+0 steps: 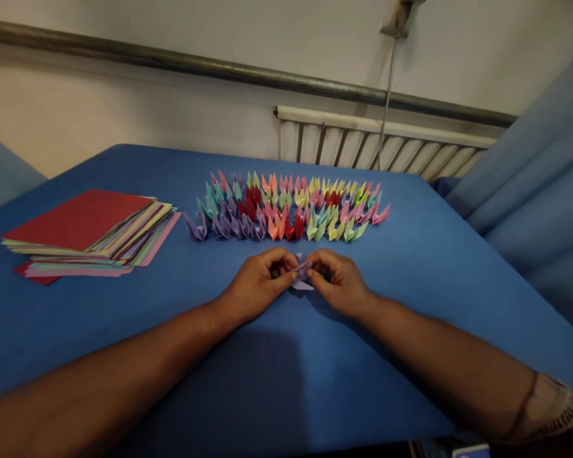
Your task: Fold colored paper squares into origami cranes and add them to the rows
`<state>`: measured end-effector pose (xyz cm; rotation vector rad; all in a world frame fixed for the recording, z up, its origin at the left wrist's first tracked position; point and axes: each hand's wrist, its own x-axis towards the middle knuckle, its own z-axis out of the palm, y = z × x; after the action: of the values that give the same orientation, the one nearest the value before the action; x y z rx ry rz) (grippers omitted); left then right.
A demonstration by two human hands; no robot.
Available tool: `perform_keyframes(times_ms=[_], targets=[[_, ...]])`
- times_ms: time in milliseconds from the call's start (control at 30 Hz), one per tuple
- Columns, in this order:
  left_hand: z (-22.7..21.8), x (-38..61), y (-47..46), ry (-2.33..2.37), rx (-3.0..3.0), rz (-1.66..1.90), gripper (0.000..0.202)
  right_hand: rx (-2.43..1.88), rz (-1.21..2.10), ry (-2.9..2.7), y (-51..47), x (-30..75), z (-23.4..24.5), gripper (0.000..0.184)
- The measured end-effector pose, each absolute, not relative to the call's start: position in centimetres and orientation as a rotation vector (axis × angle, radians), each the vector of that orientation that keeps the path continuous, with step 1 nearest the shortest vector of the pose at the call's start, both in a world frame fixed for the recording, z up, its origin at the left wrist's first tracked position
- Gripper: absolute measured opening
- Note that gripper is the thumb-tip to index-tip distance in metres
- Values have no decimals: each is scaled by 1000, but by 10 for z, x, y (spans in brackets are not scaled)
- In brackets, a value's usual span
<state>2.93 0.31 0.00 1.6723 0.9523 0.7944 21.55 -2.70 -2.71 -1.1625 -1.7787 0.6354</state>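
Note:
Between my two hands is a small pale purple origami crane, held just above the blue tabletop. My left hand pinches one side of it between thumb and fingers. On the other side, my right hand grips the paper the same way, with the thumbs almost touching. Fingertips cover much of the folded middle; pointed ends stick out above and below. Just beyond my hands stand rows of folded paper cranes in purple, red, pink, yellow, green and blue.
A thick stack of coloured paper sheets, red on top, lies on the left of the blue table. Behind the table are a radiator, a wall pipe and a hanging cord. A blue curtain hangs at the right.

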Motion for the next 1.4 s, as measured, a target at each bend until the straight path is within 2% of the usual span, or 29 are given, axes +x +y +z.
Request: perform_keyframes(times_ms=[333, 533, 700, 867, 1067, 1400], targets=[[1, 21, 13, 1019, 1823, 664, 5, -1325, 662, -1740, -25, 215, -30, 8], [0, 21, 13, 1025, 1900, 748, 7, -1324, 649, -1682, -23, 215, -32, 6], [-2, 21, 14, 1011, 2033, 709, 12, -1253, 642, -1844, -24, 215, -31, 5], [-1, 20, 14, 1019, 2165, 681, 5, -1300, 623, -1871, -23, 216, -31, 9], [1, 18, 13, 1091, 2334, 559, 7, -1468, 578, -1861, -23, 217, -28, 12], [-4, 15, 16, 1121, 2422, 499, 5, -1460, 528, -1931, -19, 223, -32, 13]])
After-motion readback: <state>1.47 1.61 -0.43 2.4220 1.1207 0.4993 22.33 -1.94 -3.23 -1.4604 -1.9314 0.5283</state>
